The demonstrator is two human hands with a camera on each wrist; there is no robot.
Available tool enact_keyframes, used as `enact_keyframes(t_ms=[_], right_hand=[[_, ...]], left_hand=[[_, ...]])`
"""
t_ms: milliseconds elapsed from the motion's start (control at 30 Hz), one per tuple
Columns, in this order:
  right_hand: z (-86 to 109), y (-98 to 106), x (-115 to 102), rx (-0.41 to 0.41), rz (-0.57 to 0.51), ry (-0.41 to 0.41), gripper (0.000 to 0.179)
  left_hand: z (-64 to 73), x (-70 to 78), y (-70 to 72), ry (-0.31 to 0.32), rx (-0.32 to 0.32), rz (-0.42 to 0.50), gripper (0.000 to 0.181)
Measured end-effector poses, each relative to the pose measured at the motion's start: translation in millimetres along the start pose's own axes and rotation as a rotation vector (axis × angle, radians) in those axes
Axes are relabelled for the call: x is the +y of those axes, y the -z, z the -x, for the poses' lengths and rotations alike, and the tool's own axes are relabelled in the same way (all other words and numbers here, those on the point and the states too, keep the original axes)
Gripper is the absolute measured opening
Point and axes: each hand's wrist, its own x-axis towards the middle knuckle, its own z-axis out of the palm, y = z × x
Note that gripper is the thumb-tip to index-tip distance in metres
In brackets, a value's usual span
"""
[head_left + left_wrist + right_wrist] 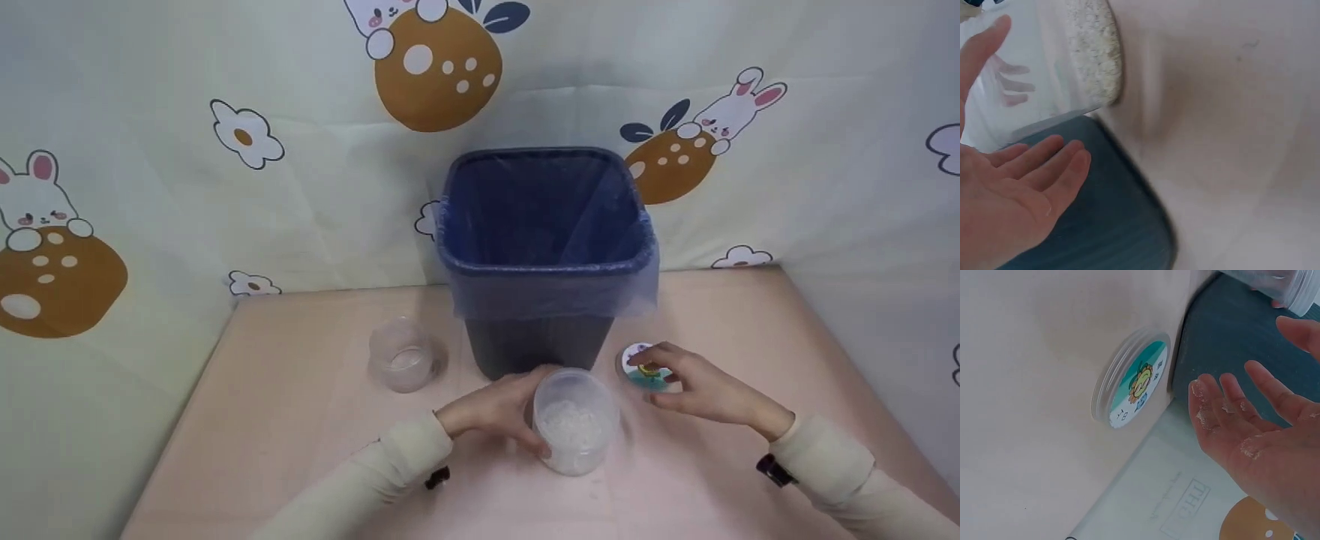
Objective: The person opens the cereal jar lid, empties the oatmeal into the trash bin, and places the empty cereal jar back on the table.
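Note:
A clear plastic jar [576,424] with white granular stuff [1094,53] in its bottom stands in front of the bin. My left hand [506,409] is around its left side, thumb in front and fingers behind. In the left wrist view the left hand's [1022,185] fingers are nearly straight, with a gap between them and the jar wall. My right hand [701,386] hovers by a round lid [643,367] printed with a cartoon flower. The right wrist view shows the right hand [1264,416] apart from the lid [1134,382], loosely spread and holding nothing, pale crumbs on its fingers.
A dark bin [536,341] with a blue liner bag [551,292] stands at the back middle of the pink tabletop [300,450]. Left of it is a second clear jar [401,356]. Cloth walls [150,112] with a rabbit print enclose the table's back and sides.

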Motion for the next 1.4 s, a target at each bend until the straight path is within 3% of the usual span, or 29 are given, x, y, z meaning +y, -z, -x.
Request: enact_keyframes(t_ms=[267, 367, 467, 600, 800, 1067, 1200, 1400], right_hand=[[1.2, -5, -9, -0.02, 0.019, 0.031, 0.042], [-0.4, -7, -11, -0.014, 0.027, 0.056, 0.041], [-1.7, -8, -14, 0.002, 0.049, 0.095, 0.04], [-2.8, -11, -20, 0.016, 0.065, 0.11, 0.041], [-2.8, -16, -33, 0.011, -0.009, 0.068, 0.039], [-8.6, -26, -65, -0.039, -0.069, -0.029, 0.07], [-12.1, -36, -77, -0.03, -0.02, -0.075, 0.084], [-16.5, -50, -86, 0.07, 0.087, -0.089, 0.091]], left_hand=[[-10.5, -12.3, -13.4, 0.036, -0.055, 0.333, 0.103], [-12.0, -13.0, -14.9, 0.065, -0.067, 0.405, 0.1], [-11.8, -12.1, -11.9, 0.089, -0.079, 0.422, 0.096], [-8.1, -8.2, -4.6, 0.099, -0.051, 0.365, 0.093], [1.5, 4.9, 1.6, 0.095, 0.012, 0.232, 0.089], [7.9, 27.5, -3.4, 0.05, 0.068, -0.026, 0.088], [7.8, 33.9, -8.0, 0.056, 0.14, -0.121, 0.088], [11.5, 41.6, -9.9, 0.067, 0.21, -0.312, 0.093]])
